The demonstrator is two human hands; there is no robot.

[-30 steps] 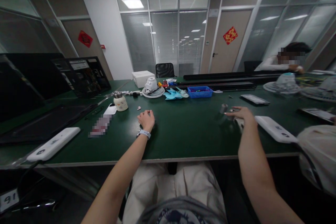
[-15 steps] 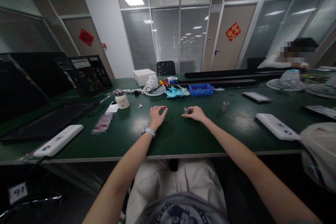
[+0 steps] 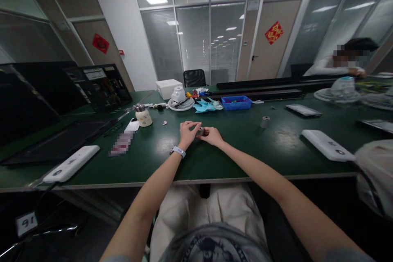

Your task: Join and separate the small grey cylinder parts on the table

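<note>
A small grey metal cylinder (image 3: 200, 132) stands between my two hands, low over the green table or touching it; I cannot tell which. My right hand (image 3: 213, 136) grips it from the right with thumb and fingers. From the left, my left hand (image 3: 188, 133), with a watch on the wrist, pinches at its upper side and top. Fingers hide much of the cylinder. A second cylinder (image 3: 265, 122) of similar look stands upright on the table, farther right and out of reach of either hand.
Behind my hands lie light-blue fan blades (image 3: 204, 106), a white fan part (image 3: 179, 100) and a blue basket (image 3: 236, 102). A cream bottle (image 3: 143, 116) stands left. White oblong devices lie at left (image 3: 72, 163) and right (image 3: 328, 145). Another person (image 3: 325, 65) sits far right.
My right hand has carried the cylinder leftward to my left hand. The left hand, previously open and apart, has closed in on the cylinder.
</note>
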